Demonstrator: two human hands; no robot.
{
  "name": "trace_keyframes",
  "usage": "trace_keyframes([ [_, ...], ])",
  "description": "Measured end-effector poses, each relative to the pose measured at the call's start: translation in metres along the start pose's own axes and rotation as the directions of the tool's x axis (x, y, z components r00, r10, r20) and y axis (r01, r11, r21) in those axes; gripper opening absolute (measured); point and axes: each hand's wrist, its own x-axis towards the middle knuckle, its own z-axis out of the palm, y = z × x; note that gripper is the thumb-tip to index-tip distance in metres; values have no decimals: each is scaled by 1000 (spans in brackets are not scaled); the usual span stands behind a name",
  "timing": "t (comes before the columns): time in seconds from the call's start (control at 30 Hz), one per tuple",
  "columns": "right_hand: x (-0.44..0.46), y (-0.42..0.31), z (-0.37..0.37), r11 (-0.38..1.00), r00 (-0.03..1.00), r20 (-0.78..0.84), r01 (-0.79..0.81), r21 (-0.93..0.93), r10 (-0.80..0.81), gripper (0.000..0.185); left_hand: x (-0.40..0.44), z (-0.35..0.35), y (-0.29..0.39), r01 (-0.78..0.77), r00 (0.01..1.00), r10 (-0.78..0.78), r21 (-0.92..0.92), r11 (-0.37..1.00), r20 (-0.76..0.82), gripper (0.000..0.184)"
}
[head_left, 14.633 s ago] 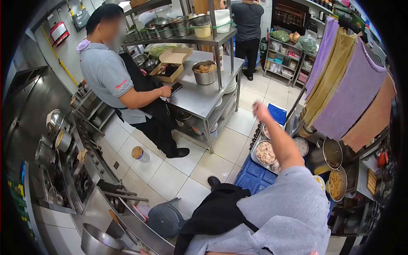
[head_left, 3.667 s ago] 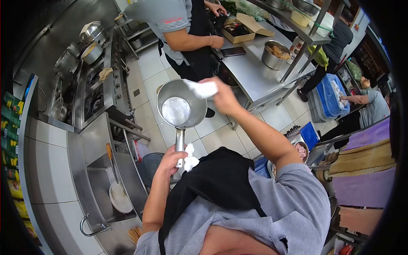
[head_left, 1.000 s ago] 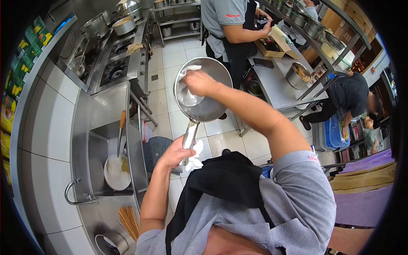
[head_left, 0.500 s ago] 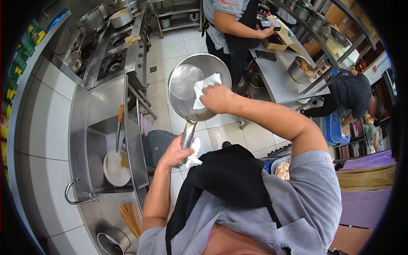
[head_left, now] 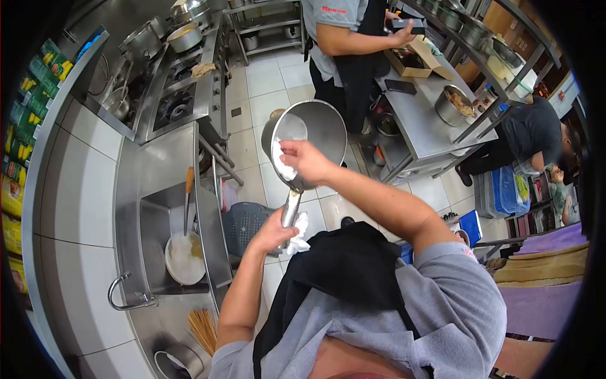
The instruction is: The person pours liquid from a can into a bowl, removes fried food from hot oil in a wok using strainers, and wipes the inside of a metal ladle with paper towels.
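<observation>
A metal saucepan point(head_left: 325, 129) is held up in front of me, tilted so that its inside shows. My left hand point(head_left: 273, 234) is wrapped round its long handle point(head_left: 291, 207), with a crumpled white paper towel point(head_left: 302, 235) beside or under that grip. At the pan's left inner wall, my right hand point(head_left: 305, 161) presses a folded white paper towel point(head_left: 283, 165) against the metal near the rim. The fingers of my right hand are closed on this towel.
On the left, a sink point(head_left: 148, 252) holds a white pan point(head_left: 184, 262) and a wooden-handled utensil point(head_left: 189, 183). Beyond it stands a stove point(head_left: 180, 104) with pots. A co-worker point(head_left: 344, 38) handles a dark box at the steel table point(head_left: 420, 129); another person point(head_left: 533, 136) bends at right.
The saucepan has tilted and turned, its opening now facing more to the right. My right hand has moved the towel from the inside toward the left rim. The camera has shifted slightly.
</observation>
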Motion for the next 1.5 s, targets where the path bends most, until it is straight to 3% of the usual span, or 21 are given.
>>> trace_keyframes([
  [0.13, -8, -28, -40, 995, 988, 145, -39, -87, 51, 19, -5, -8, 2, -19, 1000, 19, -109, 994, -2, 42],
  [0.17, -13, -47, -48, 969, 989, 131, -32, -244, 65, 22, -9, -8, 10, -19, 1000, 18, -144, 989, -8, 41],
  [0.23, -6, -35, -63, 693, 975, 202, 207, -690, -90, 24, -10, -11, 20, -42, 999, 41, -208, 977, -12, 41],
  [0.3, -12, -21, -40, 536, 967, 249, 234, -811, -46, 28, -13, -7, 23, -34, 999, 37, -270, 962, 3, 41],
  [0.4, -15, -20, -15, 494, 966, 255, 200, -846, 44, 36, -11, -1, 31, -20, 1000, 17, -307, 952, -12, 41],
  [0.47, -19, -26, -9, 865, 979, 186, 23, -502, 82, 43, -12, -1, 26, -17, 1000, 14, -283, 959, -10, 42],
  [0.57, -23, -19, -4, 957, 971, 230, 4, -291, 66, 49, -12, 0, 29, -14, 1000, 12, -272, 962, -6, 42],
  [0.63, -31, -5, 2, 741, 970, 243, 165, -651, -2, 47, -12, 3, 29, 2, 1000, -2, -308, 952, 1, 41],
  [0.8, -30, 6, -43, 812, 986, -44, 106, -574, -160, 34, -17, -8, 20, 21, 1000, -16, -328, 944, 17, 41],
  [0.83, -34, -26, -47, 743, 994, -50, 39, -668, -97, 31, -21, -11, 24, 28, 1000, -24, -333, 943, 15, 41],
  [0.93, -23, -25, -49, 581, 931, -3, 225, -782, -365, 31, -26, -13, 30, 32, 999, -27, -367, 930, 19, 42],
  [1.03, -34, -1, -13, 786, 963, 259, 103, -610, 75, 47, -19, -10, 30, -33, 999, 25, -307, 951, -30, 44],
  [1.1, -61, -7, 10, 475, 919, 370, 389, -790, -138, 62, -24, -12, 39, -47, 999, 47, -306, 951, -7, 44],
  [1.13, -59, 5, -5, 383, 903, 426, 415, -825, -61, 66, -32, -13, 43, -34, 999, 32, -307, 951, -9, 43],
  [1.17, -61, 15, -30, 162, 853, 520, 521, -838, -49, 60, -40, -16, 44, 3, 1000, -6, -293, 956, -9, 41],
  [1.23, -62, 20, -61, -60, 766, 624, 623, -780, -150, 47, -43, -20, 44, 50, 996, -29, -259, 965, 83, 38],
  [1.27, -64, 23, -65, -47, 768, 623, 624, -780, -148, 47, -43, -20, 48, 65, 996, -50, -215, 974, 74, 33],
  [1.37, -70, 26, -65, -49, 780, 610, 610, -791, -144, 36, -41, -44, 48, 177, 980, -112, -463, 868, 164, 40],
  [1.4, -77, 26, -58, 4, 812, 574, 578, -816, -104, 34, -41, -54, 43, 106, 990, -38, -525, 845, 139, 38],
  [1.43, -83, 27, -51, 59, 841, 537, 541, -839, -62, 34, -43, -65, 47, 105, 988, -24, -550, 828, 152, 63],
  [1.5, -89, 33, -39, 186, 863, 502, 503, -844, -55, 32, -49, -70, 55, -153, 961, 268, -686, 711, 63, 76],
])
